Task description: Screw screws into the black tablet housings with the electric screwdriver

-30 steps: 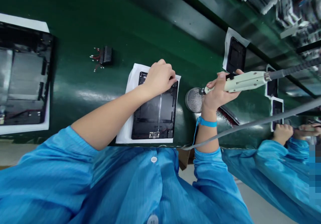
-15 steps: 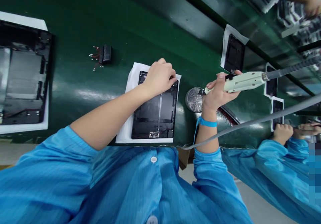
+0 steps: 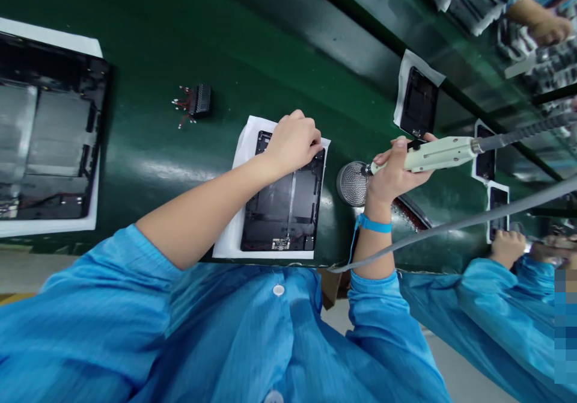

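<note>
Left hand lies on a black tablet casing, fingers curled at its far edge; whether they grip it I cannot tell. The casing sits flat on a white sheet on the green bench. Right hand is clenched around a pale electric screwdriver, tip just beside a round mesh dish; what the dish contains is too small to tell. Against the earlier frame, hands, casing and dish sit slightly further right in my view; the screwdriver stays gripped.
</note>
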`<state>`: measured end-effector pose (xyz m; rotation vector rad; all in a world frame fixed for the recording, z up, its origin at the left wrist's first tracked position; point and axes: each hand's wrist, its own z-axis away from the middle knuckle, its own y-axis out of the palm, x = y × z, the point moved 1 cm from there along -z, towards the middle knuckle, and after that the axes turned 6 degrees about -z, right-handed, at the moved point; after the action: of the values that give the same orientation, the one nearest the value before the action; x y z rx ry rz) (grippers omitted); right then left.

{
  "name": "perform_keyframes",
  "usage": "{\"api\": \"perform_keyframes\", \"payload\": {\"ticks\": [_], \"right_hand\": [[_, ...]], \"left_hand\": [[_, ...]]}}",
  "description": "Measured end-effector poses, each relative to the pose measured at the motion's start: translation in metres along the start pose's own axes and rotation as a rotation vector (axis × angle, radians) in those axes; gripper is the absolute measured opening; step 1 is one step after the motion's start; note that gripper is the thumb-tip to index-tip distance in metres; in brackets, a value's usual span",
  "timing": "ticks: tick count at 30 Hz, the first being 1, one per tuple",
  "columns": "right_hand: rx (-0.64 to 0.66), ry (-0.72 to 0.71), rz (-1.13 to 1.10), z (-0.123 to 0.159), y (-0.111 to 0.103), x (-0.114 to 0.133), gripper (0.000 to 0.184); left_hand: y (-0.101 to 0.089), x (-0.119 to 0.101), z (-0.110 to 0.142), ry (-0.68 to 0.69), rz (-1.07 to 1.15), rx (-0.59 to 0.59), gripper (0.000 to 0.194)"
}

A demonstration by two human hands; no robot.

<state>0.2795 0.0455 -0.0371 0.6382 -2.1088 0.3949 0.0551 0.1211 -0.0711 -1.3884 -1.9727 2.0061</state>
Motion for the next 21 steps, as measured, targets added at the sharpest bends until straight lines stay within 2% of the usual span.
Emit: {"api": "perform_keyframes", "payload": {"ticks": [4, 7, 9, 12, 16, 21], "right_hand": [[-0.010, -0.024, -0.108, -0.003, 0.000, 0.010, 0.041], [-0.029, -0.061, -0.169, -0.005, 0.008, 0.030, 0.041], [-0.021, -0.079, -0.205, -0.004, 0.021, 0.046, 0.040], [0.072, -0.057, -0.175, 0.007, 0.050, 0.061, 0.041], [0.172, 0.031, -0.180, 0.026, 0.083, 0.057, 0.049], [0.221, 0.063, -0.013, 0.039, 0.090, 0.047, 0.052]], "left_hand": [[0.001, 0.001, -0.001, -0.001, 0.010, -0.014, 0.031], [0.003, 0.001, -0.001, 0.013, 0.005, -0.021, 0.028], [0.003, 0.001, -0.002, 0.019, -0.007, -0.018, 0.026], [0.002, 0.000, -0.002, 0.017, -0.029, -0.009, 0.023], [-0.003, -0.005, -0.002, 0.013, -0.049, 0.021, 0.024], [-0.009, -0.013, -0.002, -0.013, -0.039, 0.055, 0.030]]}}
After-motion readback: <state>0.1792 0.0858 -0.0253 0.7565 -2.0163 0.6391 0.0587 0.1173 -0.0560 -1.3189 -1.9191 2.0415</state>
